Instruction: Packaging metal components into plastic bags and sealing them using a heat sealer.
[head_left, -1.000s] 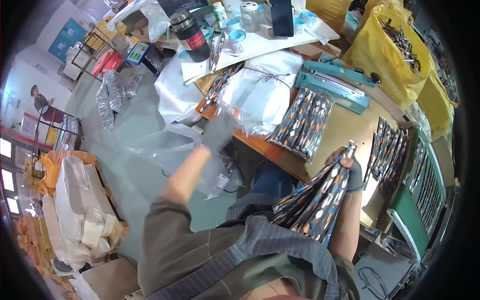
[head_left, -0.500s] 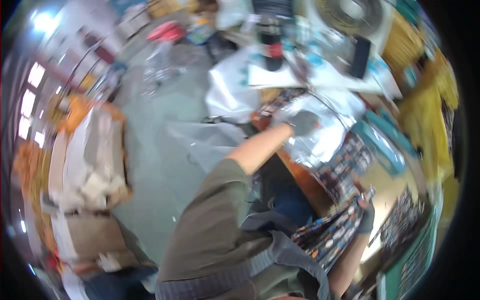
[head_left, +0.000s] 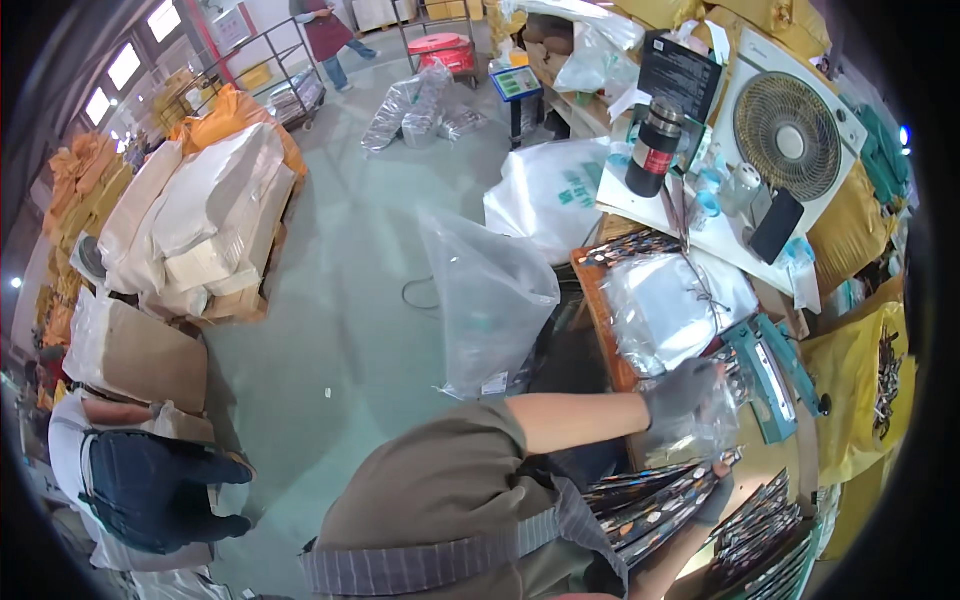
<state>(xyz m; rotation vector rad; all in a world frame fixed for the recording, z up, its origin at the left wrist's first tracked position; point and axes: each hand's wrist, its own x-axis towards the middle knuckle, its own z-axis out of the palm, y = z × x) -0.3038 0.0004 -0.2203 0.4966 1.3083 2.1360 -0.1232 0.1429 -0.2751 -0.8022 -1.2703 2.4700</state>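
Observation:
My left hand (head_left: 682, 394), in a grey glove, reaches in over the bench with a clear plastic bag (head_left: 708, 425) in its fingers. The bag hangs crumpled just above my right hand (head_left: 716, 492). That hand, also gloved with bare fingertips showing, is closed round a bundle of long, thin dark strips (head_left: 645, 515) with coloured spots; their exact kind is unclear. The bundle lies slanted, its upper end near the bag. Behind my left hand lies a stack of clear bags (head_left: 668, 308).
A teal bag sealer (head_left: 768, 375) stands right of the bags. More dark strips (head_left: 758, 520) lie at the lower right. A white board (head_left: 665, 208) holds a flask (head_left: 655, 150), a phone (head_left: 776, 228) and a fan (head_left: 788, 135). A bending co-worker (head_left: 150, 485) is at lower left.
My left hand has come from the bag stack toward my right hand, bringing a clear bag. My right hand still grips the strips. The view has shifted and sharpened.

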